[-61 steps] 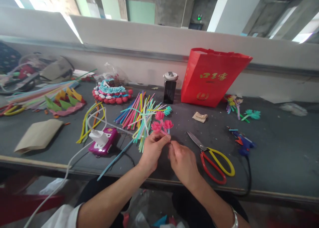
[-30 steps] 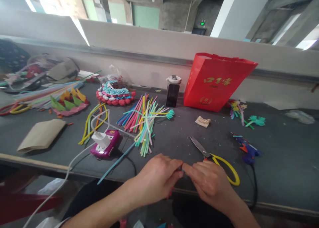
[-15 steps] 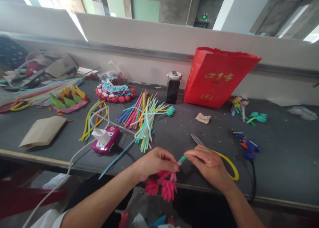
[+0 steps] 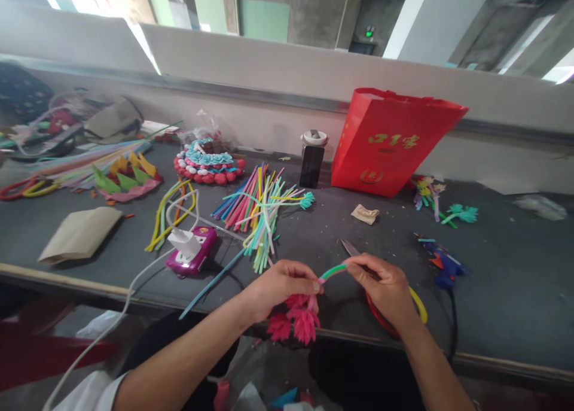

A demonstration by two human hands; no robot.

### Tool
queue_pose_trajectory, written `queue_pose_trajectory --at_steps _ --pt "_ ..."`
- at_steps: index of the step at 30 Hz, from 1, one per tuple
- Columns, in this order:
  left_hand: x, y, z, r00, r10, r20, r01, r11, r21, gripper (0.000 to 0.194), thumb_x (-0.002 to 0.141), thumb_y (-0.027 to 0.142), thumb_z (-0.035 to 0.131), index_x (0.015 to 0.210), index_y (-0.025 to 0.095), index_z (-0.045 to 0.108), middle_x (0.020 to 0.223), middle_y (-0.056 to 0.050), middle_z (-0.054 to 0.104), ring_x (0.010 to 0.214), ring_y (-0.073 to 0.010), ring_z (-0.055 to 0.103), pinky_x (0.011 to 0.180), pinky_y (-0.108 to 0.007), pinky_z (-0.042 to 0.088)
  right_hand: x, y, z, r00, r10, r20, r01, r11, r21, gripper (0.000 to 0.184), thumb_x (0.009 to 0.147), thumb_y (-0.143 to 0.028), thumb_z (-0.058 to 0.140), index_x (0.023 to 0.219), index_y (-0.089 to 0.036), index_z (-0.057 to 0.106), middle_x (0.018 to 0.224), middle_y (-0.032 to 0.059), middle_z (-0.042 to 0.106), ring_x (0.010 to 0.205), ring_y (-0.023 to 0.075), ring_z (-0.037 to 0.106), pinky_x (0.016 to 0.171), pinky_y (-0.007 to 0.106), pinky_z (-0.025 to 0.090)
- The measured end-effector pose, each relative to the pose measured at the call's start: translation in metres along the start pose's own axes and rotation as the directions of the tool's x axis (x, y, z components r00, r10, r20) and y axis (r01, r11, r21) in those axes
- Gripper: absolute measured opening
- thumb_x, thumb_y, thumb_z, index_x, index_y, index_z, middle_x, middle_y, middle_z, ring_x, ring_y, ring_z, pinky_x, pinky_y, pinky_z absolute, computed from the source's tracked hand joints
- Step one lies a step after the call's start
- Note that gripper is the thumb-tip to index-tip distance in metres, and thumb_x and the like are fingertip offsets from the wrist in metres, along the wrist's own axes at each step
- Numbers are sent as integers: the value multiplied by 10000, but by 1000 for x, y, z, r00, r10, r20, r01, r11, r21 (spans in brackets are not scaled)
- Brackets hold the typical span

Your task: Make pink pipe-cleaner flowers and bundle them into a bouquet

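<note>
My left hand point(image 4: 280, 285) is closed in a pinch on the stems of a bunch of pink paper flowers point(image 4: 296, 321), which hang head down below my fingers at the table's front edge. My right hand point(image 4: 383, 288) is closed on the other end of a short green strip point(image 4: 334, 271) that arches between both hands. The scissors point(image 4: 394, 306) with red and yellow handles lie on the table right under my right hand, partly hidden by it.
A pile of coloured strips point(image 4: 258, 210) lies beyond my hands. A purple power strip point(image 4: 192, 252) with a white plug sits left. A blue glue gun point(image 4: 442, 261), a red bag point(image 4: 392, 142), a dark bottle point(image 4: 311, 160) and a decorated cake-shaped piece point(image 4: 206, 166) stand further off.
The pink flowers were turned from upright to head down and brought to the table edge. My right hand has drawn away to the right, stretching out a green strip from the stems.
</note>
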State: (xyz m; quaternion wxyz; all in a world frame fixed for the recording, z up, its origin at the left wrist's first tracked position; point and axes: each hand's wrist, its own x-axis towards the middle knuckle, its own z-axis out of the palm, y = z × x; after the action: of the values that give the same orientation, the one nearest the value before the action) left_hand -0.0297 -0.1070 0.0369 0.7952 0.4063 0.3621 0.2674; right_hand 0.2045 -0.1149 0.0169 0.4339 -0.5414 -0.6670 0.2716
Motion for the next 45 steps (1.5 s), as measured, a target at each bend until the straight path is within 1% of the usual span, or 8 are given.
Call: queue_pose_trajectory --at_steps 6,10,16,25,30,34,36,45 --pt "5 -9 3 995 80 -55 -84 994 -67 278 676 349 796 824 124 727 642 -81 722 528 -129 614 550 -222 444 2 -4 8 967 253 37 -218 740 637 453 815 -425 713 1203 -219 603 749 -18 542 555 101 456 483 224 383" --pt "6 -12 11 989 103 -106 -110 992 -62 305 637 369 823 794 125 728 657 -75 725 538 -119 600 556 -217 434 -4 -8 20 948 267 175 -316 702 639 435 789 -450 736 1121 -180 652 669 -22 517 546 108 441 461 223 359" --pt "2 -13 12 1000 20 14 -19 997 -77 292 685 390 778 789 120 741 684 -89 733 535 -126 604 531 -221 430 -9 -16 31 954 277 114 -289 748 597 236 790 -395 753 832 -169 699 565 -32 504 499 94 431 483 233 341" --pt "-4 -9 15 977 156 145 -126 972 -200 157 744 262 755 781 110 748 658 -82 707 599 -158 643 654 -285 491 49 -17 38 945 272 182 -307 543 782 372 819 -525 662 935 -173 685 694 -26 511 531 79 435 433 189 327" --pt "-8 -2 22 933 265 241 -191 937 -293 104 748 224 747 767 122 755 630 -76 693 627 -201 661 677 -339 508 88 -39 72 964 102 247 -234 766 599 237 804 -358 687 953 -174 678 652 -55 515 505 74 432 436 191 336" --pt "-5 0 24 913 341 222 -237 889 -392 97 758 237 731 769 143 753 594 -64 684 610 -208 664 646 -327 500 118 -62 125 946 -223 235 186 968 171 191 922 -246 526 1003 -170 680 785 -18 655 605 89 555 558 201 443" --pt "-2 1 24 894 399 206 -279 853 -441 114 753 252 732 762 140 752 573 -57 675 588 -202 659 635 -319 498 133 -69 155 892 -358 277 387 921 -55 213 950 -209 491 1042 -178 681 908 1 699 785 103 624 722 207 481" --pt "4 5 11 854 509 108 -380 751 -540 138 818 216 661 818 98 732 595 -56 676 618 -184 675 628 -274 507 184 -69 239 780 -437 448 605 708 -365 254 945 -152 495 971 -203 743 994 101 645 1023 239 544 842 349 464"
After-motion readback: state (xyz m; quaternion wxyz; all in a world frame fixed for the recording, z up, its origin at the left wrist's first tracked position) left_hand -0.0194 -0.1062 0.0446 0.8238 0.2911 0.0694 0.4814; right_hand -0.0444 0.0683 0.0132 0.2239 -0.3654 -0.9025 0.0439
